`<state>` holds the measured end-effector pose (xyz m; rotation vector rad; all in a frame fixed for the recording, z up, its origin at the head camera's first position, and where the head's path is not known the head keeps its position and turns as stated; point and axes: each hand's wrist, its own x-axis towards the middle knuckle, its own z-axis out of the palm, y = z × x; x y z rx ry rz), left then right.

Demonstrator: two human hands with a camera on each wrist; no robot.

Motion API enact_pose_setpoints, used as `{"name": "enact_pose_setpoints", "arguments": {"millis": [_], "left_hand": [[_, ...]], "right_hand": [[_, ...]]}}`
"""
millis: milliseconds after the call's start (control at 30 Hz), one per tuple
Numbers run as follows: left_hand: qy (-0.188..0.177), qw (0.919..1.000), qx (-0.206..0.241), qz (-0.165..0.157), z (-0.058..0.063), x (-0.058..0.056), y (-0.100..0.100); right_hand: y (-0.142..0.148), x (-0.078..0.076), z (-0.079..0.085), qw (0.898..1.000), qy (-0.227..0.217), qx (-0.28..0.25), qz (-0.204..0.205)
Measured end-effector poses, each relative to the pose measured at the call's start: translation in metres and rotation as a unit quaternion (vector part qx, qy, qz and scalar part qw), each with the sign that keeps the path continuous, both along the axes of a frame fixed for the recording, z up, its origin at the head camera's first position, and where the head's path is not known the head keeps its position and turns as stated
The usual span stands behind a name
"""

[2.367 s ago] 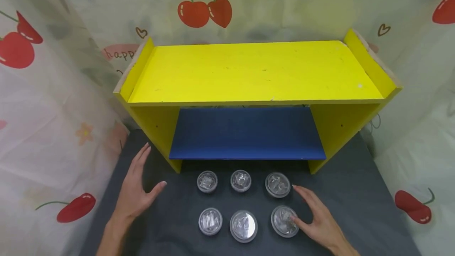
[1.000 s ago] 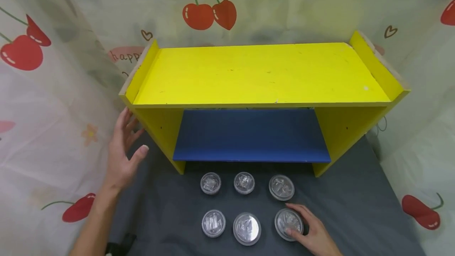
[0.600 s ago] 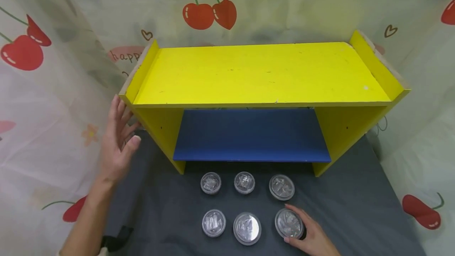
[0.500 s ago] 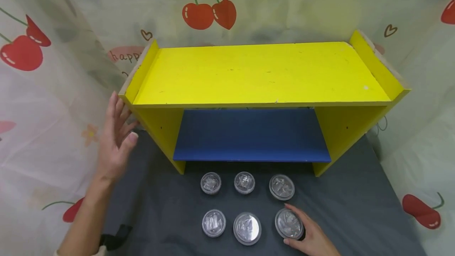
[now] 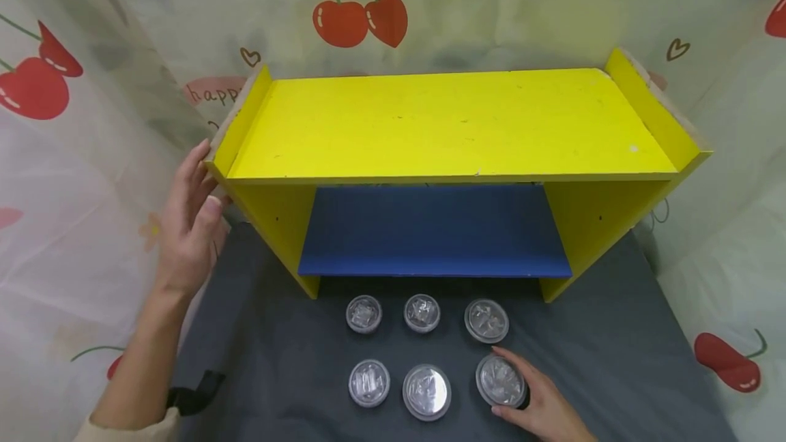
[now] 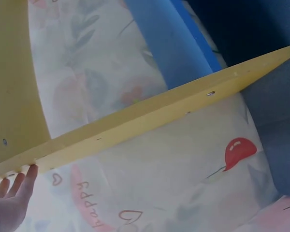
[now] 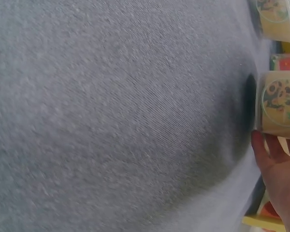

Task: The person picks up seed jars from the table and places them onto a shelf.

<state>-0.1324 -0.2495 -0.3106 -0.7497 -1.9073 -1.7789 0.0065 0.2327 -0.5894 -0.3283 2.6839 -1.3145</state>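
My right hand (image 5: 543, 401) grips a round clear-lidded jar (image 5: 500, 380) at the front right, thumb near its front and fingers behind. In the right wrist view this jar (image 7: 282, 104) shows a tan label with a panda picture, close over the grey cloth. My left hand (image 5: 190, 230) is at the upper left side panel of a yellow shelf unit (image 5: 454, 128), fingers extended. The left wrist view has its fingertips (image 6: 33, 169) against the panel's outer face.
Several similar jars stand in two rows before the shelf, among them a back-right jar (image 5: 487, 321) and a front-middle jar (image 5: 426, 393). A blue lower shelf (image 5: 432, 234) spans the unit. Cherry-printed fabric (image 5: 491, 5) hangs behind. A black strap (image 5: 199, 394) lies near the left forearm.
My left hand has moved up and left, from above the cloth to the shelf's left side. My right hand has closed round the front-right jar, which has barely moved.
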Motion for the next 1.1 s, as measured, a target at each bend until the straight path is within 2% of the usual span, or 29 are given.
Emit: {"name": "enact_pose_setpoints", "arguments": {"millis": [133, 367, 533, 667, 867, 1100], "left_hand": [[-0.011, 0.9998, 0.011, -0.012, 0.005, -0.002, 0.001], [-0.076, 0.9956, 0.004, 0.054, 0.020, -0.004, 0.003], [-0.116, 0.9909, 0.038, 0.058, 0.029, -0.009, 0.004], [-0.147, 0.9859, 0.035, 0.072, 0.034, -0.015, 0.005], [-0.156, 0.9840, 0.059, 0.063, 0.037, -0.022, 0.004], [-0.168, 0.9813, 0.054, 0.076, 0.039, -0.028, 0.005]], "right_hand": [[0.001, -0.003, 0.008, 1.000, 0.009, 0.013, 0.006], [0.000, -0.010, 0.026, 0.998, 0.041, -0.006, 0.038], [-0.002, -0.016, 0.038, 0.994, 0.084, -0.023, 0.072], [-0.004, -0.021, 0.047, 0.991, 0.092, -0.035, 0.091], [-0.008, -0.030, 0.061, 0.987, 0.106, -0.048, 0.111], [-0.016, -0.040, 0.084, 0.981, 0.123, -0.056, 0.139]]}}
